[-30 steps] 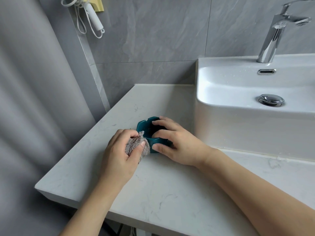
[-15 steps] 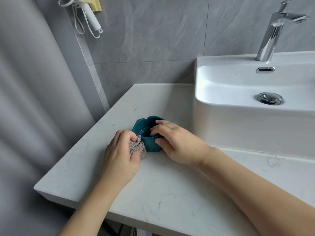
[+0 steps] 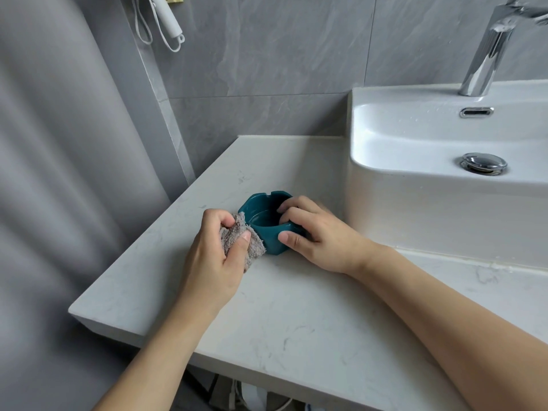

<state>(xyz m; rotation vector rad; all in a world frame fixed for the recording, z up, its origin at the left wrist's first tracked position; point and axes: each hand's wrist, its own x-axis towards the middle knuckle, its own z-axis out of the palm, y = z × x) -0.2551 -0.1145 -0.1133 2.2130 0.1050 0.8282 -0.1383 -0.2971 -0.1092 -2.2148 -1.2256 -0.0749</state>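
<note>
A small teal ashtray point(image 3: 264, 216) with notched rim stands on the white marble counter point(image 3: 296, 315), left of the basin. My right hand point(image 3: 317, 235) grips it, fingers over the near rim and thumb against its front wall. My left hand point(image 3: 216, 253) holds a bunched grey cloth point(image 3: 240, 241) pressed against the ashtray's left outer side. The cloth hides part of that side, and my right fingers cover the right rim.
A white basin point(image 3: 415, 134) with a chrome drain plug point(image 3: 483, 163) and a chrome tap point(image 3: 489, 46) sits on the counter's right. Grey tiled wall behind. A white corded device point(image 3: 166, 19) hangs at upper left. The counter's edge drops off at left and front.
The ashtray has turned a little under my right hand, and my thumb is back on its front wall. The cloth in my left hand has shifted along its left side.
</note>
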